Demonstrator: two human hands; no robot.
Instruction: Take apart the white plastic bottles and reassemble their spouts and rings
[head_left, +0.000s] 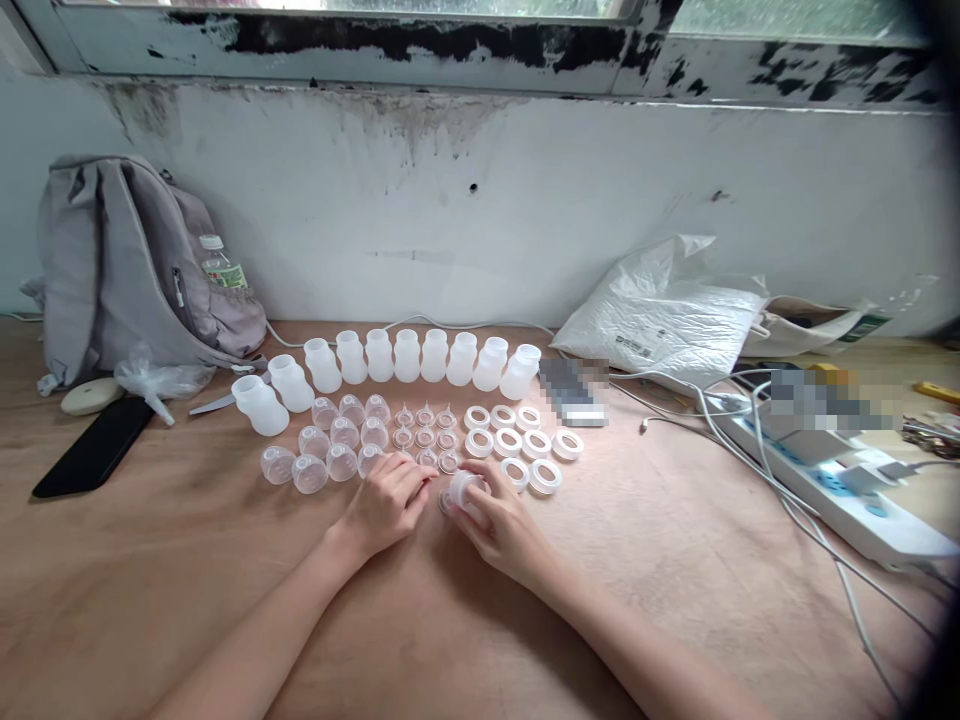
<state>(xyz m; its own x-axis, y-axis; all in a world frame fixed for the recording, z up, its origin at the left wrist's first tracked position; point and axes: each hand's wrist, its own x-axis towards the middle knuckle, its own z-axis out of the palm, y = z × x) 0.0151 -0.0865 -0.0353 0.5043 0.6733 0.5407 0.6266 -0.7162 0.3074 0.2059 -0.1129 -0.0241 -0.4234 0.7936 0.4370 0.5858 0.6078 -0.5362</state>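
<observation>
In the head view, both forearms reach in from the near edge, the wrists resting low. The right hand (pixel 499 515) pinches a clear part (pixel 466 487) between thumb and fingers, just above the table (pixel 420 630); which way its axis points is hard to tell. The left hand (pixel 386 500) lies just left of it, fingers together and curled; whether they grip anything is unclear. Caps (pixel 343 432), teats (pixel 425 437) and rings (pixel 507 442) crowd the far side, with upright bottles (pixel 407 356) beyond; bare wood opens nearer.
</observation>
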